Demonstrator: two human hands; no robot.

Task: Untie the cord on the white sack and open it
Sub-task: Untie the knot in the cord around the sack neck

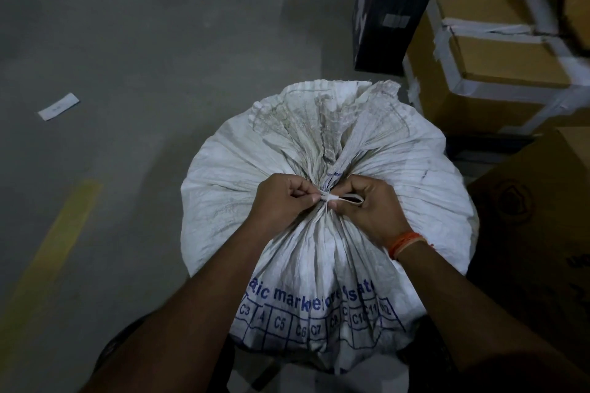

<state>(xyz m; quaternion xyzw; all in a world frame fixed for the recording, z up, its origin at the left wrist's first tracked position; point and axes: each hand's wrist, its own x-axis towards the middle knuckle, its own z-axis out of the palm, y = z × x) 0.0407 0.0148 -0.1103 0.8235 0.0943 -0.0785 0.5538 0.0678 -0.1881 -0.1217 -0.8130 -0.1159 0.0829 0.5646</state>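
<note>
1. The white sack (pixel 329 169) stands on the gray floor (pixel 143 57), right in front of the person, with brown boxes (pixel 498 64) just beside it on the right.
2. The sack looks big and full, so it is likely heavy and will stay put while the knot gets pulled.
3. Its cloth is thin and crinkly. It is soft and bends in many folds, and all the folds are squeezed together at the neck.
4. A thin white cord (pixel 332 198) goes around that neck and holds it closed. The sack is not yet open.
5. The left hand (pixel 281 201) has its fingers pinched tight on the left bit of the cord, right at the knot.
6. The right hand (pixel 370 204) has its fingers closed on the other side, where a little loop of cord sticks out (there is an orange band on that wrist).
7. The best place to hold is the cord itself, close to the knot, not the cloth.
8. The cord looks smooth and thin, so it may slip. A firm pinch and a slow pull should help.
9. Once the cord is loose, the frilly top edge is a good place to grab and spread wide.
</note>
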